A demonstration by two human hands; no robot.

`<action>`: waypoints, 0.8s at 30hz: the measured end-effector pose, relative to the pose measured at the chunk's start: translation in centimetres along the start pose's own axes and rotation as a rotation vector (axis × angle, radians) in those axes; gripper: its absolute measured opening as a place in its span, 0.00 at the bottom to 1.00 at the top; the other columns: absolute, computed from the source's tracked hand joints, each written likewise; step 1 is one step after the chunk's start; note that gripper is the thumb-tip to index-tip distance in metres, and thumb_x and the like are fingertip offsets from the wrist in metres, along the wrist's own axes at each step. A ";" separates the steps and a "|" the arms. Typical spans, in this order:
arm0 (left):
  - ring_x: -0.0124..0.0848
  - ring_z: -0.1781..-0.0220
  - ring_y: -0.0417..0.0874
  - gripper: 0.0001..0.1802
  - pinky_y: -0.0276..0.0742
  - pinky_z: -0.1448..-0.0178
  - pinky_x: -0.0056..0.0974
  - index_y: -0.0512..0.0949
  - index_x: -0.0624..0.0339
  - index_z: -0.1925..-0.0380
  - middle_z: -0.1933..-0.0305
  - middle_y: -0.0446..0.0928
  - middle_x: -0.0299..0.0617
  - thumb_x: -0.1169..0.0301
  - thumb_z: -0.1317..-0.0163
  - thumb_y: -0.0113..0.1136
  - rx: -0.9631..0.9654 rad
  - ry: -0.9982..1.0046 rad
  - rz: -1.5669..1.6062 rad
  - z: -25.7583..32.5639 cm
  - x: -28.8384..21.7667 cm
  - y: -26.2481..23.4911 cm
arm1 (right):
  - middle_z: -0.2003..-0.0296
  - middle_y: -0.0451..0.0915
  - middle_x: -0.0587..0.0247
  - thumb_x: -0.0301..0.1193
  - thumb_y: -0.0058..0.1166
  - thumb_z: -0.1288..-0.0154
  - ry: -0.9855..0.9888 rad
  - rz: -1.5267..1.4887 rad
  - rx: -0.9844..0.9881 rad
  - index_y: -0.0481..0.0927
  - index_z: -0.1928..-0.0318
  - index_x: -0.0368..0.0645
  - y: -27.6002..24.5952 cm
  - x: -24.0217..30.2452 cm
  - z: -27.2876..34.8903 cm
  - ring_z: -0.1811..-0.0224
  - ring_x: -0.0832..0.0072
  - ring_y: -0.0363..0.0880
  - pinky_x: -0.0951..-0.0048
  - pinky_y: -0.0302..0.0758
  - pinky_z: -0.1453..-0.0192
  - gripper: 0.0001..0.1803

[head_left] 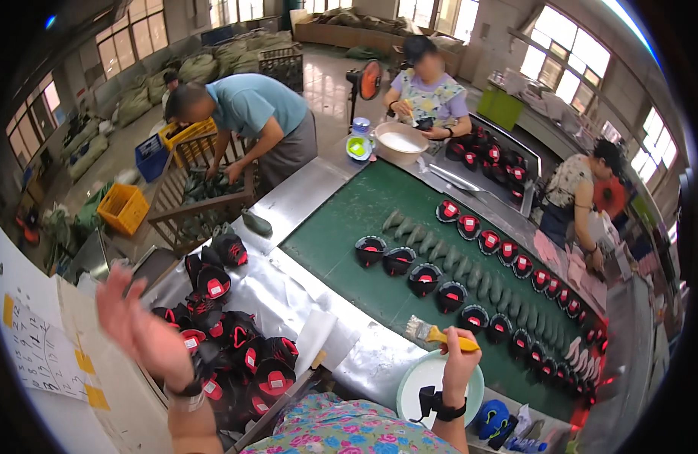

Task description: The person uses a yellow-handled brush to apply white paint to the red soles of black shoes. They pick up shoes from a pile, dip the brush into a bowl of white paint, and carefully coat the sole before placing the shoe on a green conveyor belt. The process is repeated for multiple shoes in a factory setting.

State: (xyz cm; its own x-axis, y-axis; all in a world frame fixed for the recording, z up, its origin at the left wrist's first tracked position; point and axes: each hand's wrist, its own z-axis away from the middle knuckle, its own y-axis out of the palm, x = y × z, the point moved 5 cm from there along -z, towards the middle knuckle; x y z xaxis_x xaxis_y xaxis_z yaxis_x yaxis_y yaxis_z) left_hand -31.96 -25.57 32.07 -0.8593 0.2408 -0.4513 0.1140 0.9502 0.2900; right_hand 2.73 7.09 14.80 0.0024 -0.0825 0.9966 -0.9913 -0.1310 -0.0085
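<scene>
My left hand point(146, 325) is raised over the left side, palm up and fingers spread, holding nothing. Below and beside it lies a heap of black-and-red shoe uppers point(275, 376). My right hand point(460, 362) grips a paintbrush point(442, 335) by its yellow handle, with the pale bristles pointing left over the near edge of the green belt. Under my right wrist stands a pale green bowl point(402, 393) with white liquid in it. On the green belt point(326, 219), rows of black-and-red uppers point(425, 278) flank a row of grey-green foot-shaped pieces point(462, 267).
Across the belt, a co-worker point(432, 94) handles a dark piece beside a white basin point(400, 138). Another person point(580, 197) works at the far right. At left, a person in blue point(262, 106) bends over a wooden crate point(161, 219) near a yellow crate point(122, 208).
</scene>
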 end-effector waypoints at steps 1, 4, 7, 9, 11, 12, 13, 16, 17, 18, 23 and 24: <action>0.44 0.39 0.76 0.27 0.74 0.40 0.43 0.63 0.68 0.34 0.35 0.71 0.59 0.78 0.34 0.47 0.015 -0.090 -0.005 -0.3 1.9 3.0 | 0.70 0.82 0.66 0.29 0.60 0.31 -0.017 -0.007 -0.037 0.83 0.64 0.35 -1.3 0.4 0.0 0.75 0.83 0.76 0.81 0.71 0.72 0.09; 0.32 0.46 0.79 0.25 0.76 0.44 0.37 0.65 0.62 0.33 0.38 0.74 0.46 0.75 0.31 0.50 0.154 -0.767 0.317 0.4 8.2 10.2 | 0.70 0.81 0.68 0.30 0.60 0.31 -0.050 -0.027 -0.133 0.85 0.59 0.34 -3.6 1.0 0.5 0.75 0.84 0.76 0.82 0.71 0.71 0.09; 0.32 0.49 0.79 0.28 0.76 0.46 0.37 0.65 0.61 0.33 0.40 0.75 0.45 0.71 0.34 0.54 0.299 -0.754 0.525 4.4 4.6 15.6 | 0.73 0.80 0.68 0.29 0.60 0.31 -0.061 0.029 -0.224 0.85 0.57 0.33 -6.8 2.0 1.8 0.77 0.84 0.74 0.82 0.70 0.72 0.10; 0.33 0.53 0.80 0.28 0.77 0.52 0.38 0.65 0.59 0.34 0.41 0.76 0.47 0.69 0.34 0.55 0.390 -0.895 0.805 8.7 1.4 17.7 | 0.74 0.80 0.67 0.28 0.60 0.32 -0.028 0.060 -0.278 0.85 0.58 0.32 -8.8 1.5 3.1 0.77 0.84 0.75 0.82 0.71 0.73 0.10; 0.34 0.55 0.81 0.26 0.77 0.54 0.39 0.66 0.57 0.34 0.43 0.79 0.47 0.69 0.32 0.53 0.589 -1.151 0.910 13.9 -0.4 18.9 | 0.74 0.80 0.66 0.29 0.60 0.32 -0.005 0.082 -0.341 0.85 0.58 0.31 -10.0 1.0 4.4 0.77 0.83 0.75 0.82 0.71 0.73 0.11; 0.35 0.55 0.81 0.24 0.77 0.54 0.40 0.67 0.58 0.35 0.45 0.79 0.48 0.71 0.31 0.51 0.671 -1.355 0.967 17.6 -0.2 19.1 | 0.74 0.81 0.66 0.29 0.60 0.32 -0.003 0.099 -0.365 0.85 0.58 0.31 -10.7 1.0 4.9 0.77 0.83 0.75 0.82 0.71 0.73 0.11; 0.34 0.55 0.81 0.22 0.77 0.52 0.38 0.69 0.59 0.37 0.45 0.79 0.48 0.71 0.31 0.50 0.780 -1.547 0.979 20.9 -0.5 19.3 | 0.74 0.81 0.65 0.29 0.60 0.32 -0.002 0.122 -0.397 0.85 0.59 0.30 -11.5 1.0 5.5 0.78 0.82 0.76 0.81 0.72 0.73 0.12; 0.33 0.55 0.81 0.21 0.76 0.50 0.37 0.71 0.62 0.39 0.46 0.79 0.47 0.71 0.31 0.51 0.776 -2.012 0.899 28.5 1.2 17.3 | 0.71 0.82 0.63 0.30 0.59 0.31 0.014 0.170 -0.442 0.84 0.57 0.30 -13.5 0.8 7.3 0.78 0.81 0.76 0.80 0.71 0.74 0.13; 0.33 0.55 0.81 0.20 0.76 0.50 0.37 0.71 0.62 0.40 0.46 0.79 0.47 0.71 0.31 0.51 0.743 -2.140 0.883 29.8 2.8 16.5 | 0.71 0.82 0.63 0.30 0.59 0.31 0.027 0.181 -0.451 0.84 0.57 0.30 -14.0 0.7 7.9 0.78 0.81 0.76 0.80 0.71 0.74 0.13; 0.33 0.54 0.81 0.19 0.77 0.50 0.37 0.73 0.60 0.41 0.46 0.80 0.47 0.72 0.32 0.52 0.673 -2.040 1.032 30.4 7.3 16.2 | 0.71 0.82 0.62 0.30 0.59 0.31 0.037 0.182 -0.452 0.84 0.57 0.30 -14.1 0.7 8.1 0.78 0.81 0.76 0.80 0.72 0.74 0.13; 0.28 0.56 0.81 0.19 0.78 0.55 0.33 0.73 0.56 0.41 0.47 0.80 0.39 0.73 0.33 0.52 -0.004 -1.299 0.889 13.3 19.6 15.5 | 0.71 0.83 0.62 0.30 0.59 0.31 0.102 0.230 -0.497 0.84 0.58 0.30 -14.6 1.0 8.8 0.77 0.80 0.77 0.79 0.73 0.73 0.12; 0.27 0.52 0.80 0.20 0.76 0.52 0.32 0.72 0.55 0.40 0.44 0.78 0.38 0.72 0.32 0.50 -0.034 -1.157 0.870 9.9 19.5 15.3 | 0.71 0.83 0.62 0.30 0.59 0.31 0.116 0.221 -0.497 0.84 0.58 0.30 -14.4 0.8 8.8 0.77 0.80 0.77 0.79 0.73 0.73 0.12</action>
State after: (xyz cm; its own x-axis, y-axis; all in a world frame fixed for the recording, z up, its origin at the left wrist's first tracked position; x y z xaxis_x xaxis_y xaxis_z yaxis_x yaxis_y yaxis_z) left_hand -42.06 -4.40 19.35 0.3535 0.7660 -0.5369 0.3543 0.4216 0.8347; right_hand 18.13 0.24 14.98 -0.1988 0.0581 0.9783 -0.9094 0.3611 -0.2062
